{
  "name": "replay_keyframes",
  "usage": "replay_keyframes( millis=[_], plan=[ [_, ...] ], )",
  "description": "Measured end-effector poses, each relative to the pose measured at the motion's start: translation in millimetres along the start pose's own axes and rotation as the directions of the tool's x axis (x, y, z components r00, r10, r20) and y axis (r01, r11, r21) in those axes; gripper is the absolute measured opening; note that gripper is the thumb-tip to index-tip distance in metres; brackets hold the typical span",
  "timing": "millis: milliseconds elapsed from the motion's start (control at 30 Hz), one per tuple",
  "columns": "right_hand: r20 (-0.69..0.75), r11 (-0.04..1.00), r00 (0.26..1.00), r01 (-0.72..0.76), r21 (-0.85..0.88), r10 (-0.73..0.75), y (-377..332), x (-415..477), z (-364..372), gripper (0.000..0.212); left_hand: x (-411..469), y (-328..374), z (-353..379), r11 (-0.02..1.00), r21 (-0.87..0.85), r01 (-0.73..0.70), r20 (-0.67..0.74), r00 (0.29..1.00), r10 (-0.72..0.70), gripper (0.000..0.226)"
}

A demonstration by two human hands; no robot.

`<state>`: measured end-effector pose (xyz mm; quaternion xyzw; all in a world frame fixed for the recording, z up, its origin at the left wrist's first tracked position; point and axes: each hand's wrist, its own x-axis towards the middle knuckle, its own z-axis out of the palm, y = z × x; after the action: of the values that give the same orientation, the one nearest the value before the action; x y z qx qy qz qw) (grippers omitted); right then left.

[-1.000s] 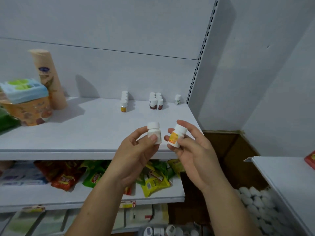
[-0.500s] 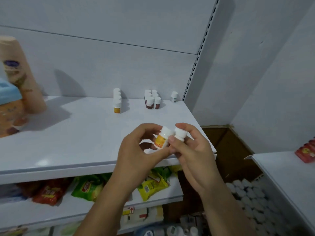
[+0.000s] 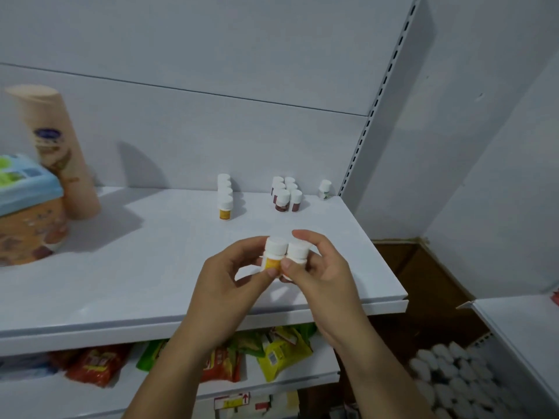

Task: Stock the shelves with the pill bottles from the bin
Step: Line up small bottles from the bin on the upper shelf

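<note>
My left hand point(image 3: 225, 285) pinches a yellow-labelled pill bottle point(image 3: 273, 257) and my right hand point(image 3: 325, 276) pinches a white pill bottle point(image 3: 298, 253). The two stand upright and touch side by side, held over the front of the shelf point(image 3: 145, 267). Low on my right, the cardboard bin point(image 3: 423, 267) holds many white-capped bottles. At the shelf's back stand a yellow-labelled row point(image 3: 225, 201), a dark-labelled cluster point(image 3: 286, 195) and a single bottle point(image 3: 324, 189).
</note>
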<state>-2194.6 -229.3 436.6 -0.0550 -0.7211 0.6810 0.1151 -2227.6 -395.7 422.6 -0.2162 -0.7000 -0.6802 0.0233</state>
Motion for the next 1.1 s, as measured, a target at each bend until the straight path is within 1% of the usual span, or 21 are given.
replay_keyframes(
  millis=[67, 200, 367, 467, 533, 633, 733, 867, 967, 1100],
  plan=[
    [0.023, 0.998, 1.000, -0.004, -0.066, 0.005, 6, 11, 14, 0.040, 4, -7, -14, 0.997, 0.072, 0.012, -0.037, 0.999, -0.009, 0.039],
    [0.060, 0.985, 0.997, 0.048, -0.165, -0.039, 23, 35, 32, 0.030, 20, -23, -31, 0.979, 0.202, 0.030, -0.097, 0.995, -0.011, 0.037],
    [0.031, 0.964, 0.999, 0.035, -0.264, -0.027, 43, 72, 42, 0.027, 55, -48, -37, 0.939, 0.332, 0.085, -0.112, 0.992, -0.050, 0.033],
    [0.020, 0.948, 0.999, 0.032, -0.318, -0.027, 50, 94, 43, 0.030, 78, -58, -37, 0.906, 0.412, 0.102, -0.102, 0.993, -0.065, 0.034],
    [0.003, 0.934, 0.999, 0.034, -0.355, -0.035, 52, 106, 43, 0.031, 87, -61, -35, 0.894, 0.434, 0.110, -0.097, 0.992, -0.075, 0.030],
    [-0.021, 0.929, 0.999, 0.035, -0.367, -0.046, 52, 117, 42, 0.035, 90, -63, -32, 0.874, 0.472, 0.117, -0.080, 0.993, -0.089, 0.023],
    [-0.041, 0.920, 0.996, 0.054, -0.389, -0.075, 48, 129, 44, 0.031, 84, -68, -35, 0.859, 0.499, 0.113, -0.086, 0.993, -0.081, 0.015],
    [-0.025, 0.910, 0.999, 0.032, -0.414, -0.047, 39, 160, 63, 0.028, 81, -70, -49, 0.829, 0.540, 0.148, -0.063, 0.989, -0.135, 0.023],
    [-0.043, 0.893, 0.998, 0.020, -0.449, -0.044, 34, 192, 76, 0.025, 83, -66, -63, 0.839, 0.516, 0.172, -0.071, 0.985, -0.158, 0.022],
    [-0.062, 0.838, 0.998, -0.031, -0.544, -0.003, 31, 230, 88, 0.028, 82, -61, -66, 0.861, 0.454, 0.228, -0.071, 0.973, -0.220, 0.020]
  ],
)
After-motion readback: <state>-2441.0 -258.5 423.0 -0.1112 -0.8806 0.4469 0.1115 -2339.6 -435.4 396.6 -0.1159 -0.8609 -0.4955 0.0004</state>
